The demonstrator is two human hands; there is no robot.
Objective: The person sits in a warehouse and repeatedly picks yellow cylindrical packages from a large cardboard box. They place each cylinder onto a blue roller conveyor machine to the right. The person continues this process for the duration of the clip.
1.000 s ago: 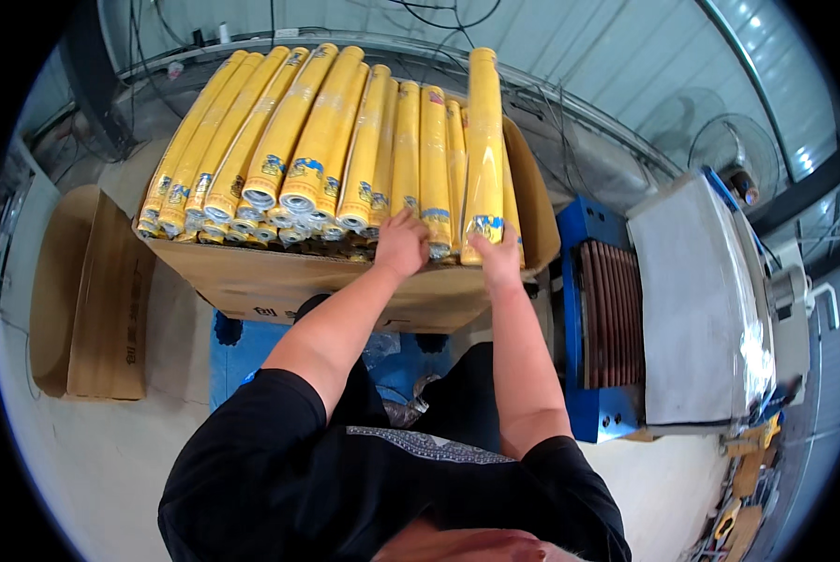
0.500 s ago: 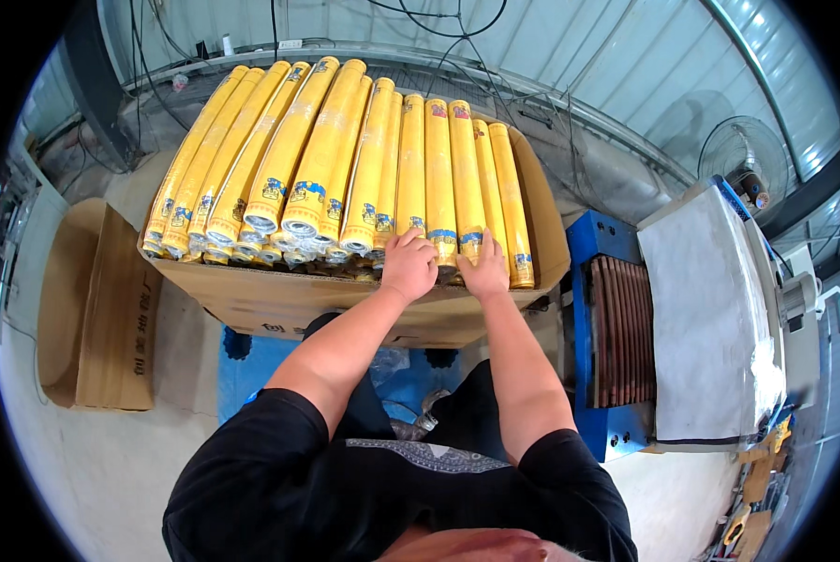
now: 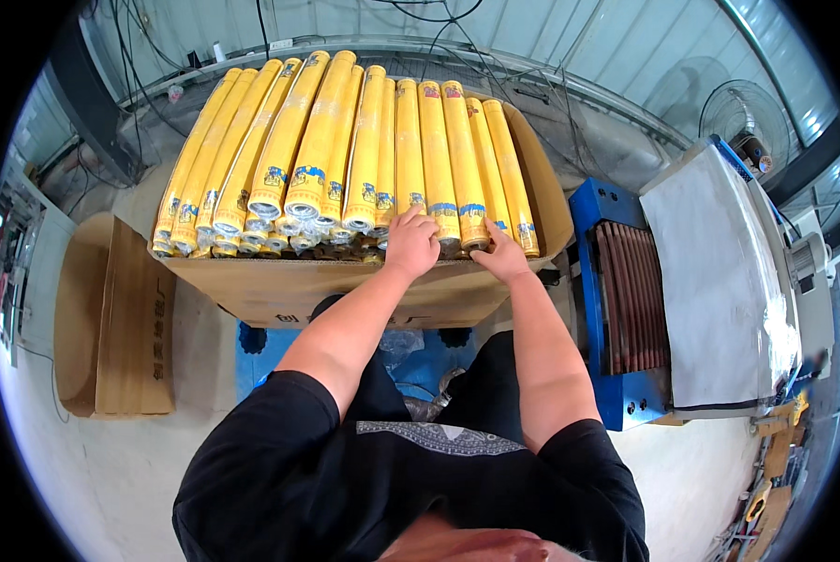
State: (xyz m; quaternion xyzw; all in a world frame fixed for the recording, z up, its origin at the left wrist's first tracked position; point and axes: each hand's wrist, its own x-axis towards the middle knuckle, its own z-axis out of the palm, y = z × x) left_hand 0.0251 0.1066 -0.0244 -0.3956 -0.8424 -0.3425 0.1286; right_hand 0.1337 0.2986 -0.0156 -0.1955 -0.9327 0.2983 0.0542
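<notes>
Many long yellow rolls [image 3: 386,140] with blue printed bands lie side by side in a large open cardboard box [image 3: 251,286], partly wrapped in clear film. My left hand [image 3: 411,244] is at the box's near edge, its fingers curled over the near end of a roll right of the middle; its thumb is mostly hidden. Thumb and forefinger of my right hand [image 3: 501,255] close on the near end of another yellow roll [image 3: 463,159] to the right. Below the top layer, more roll ends show along the front wall.
A blue pallet [image 3: 256,347] is beneath the box. An empty cardboard box [image 3: 139,318] stands at left. At right is a blue-framed machine [image 3: 616,281] with brown slats and a white cover [image 3: 710,300]. Behind it stands a fan [image 3: 746,131]. Cables hang along the back wall.
The box and rolls sit slightly higher in the picture as the view has shifted. My right hand has moved slightly right, its thumb now against a roll's near end. My left hand stays nearly in place.
</notes>
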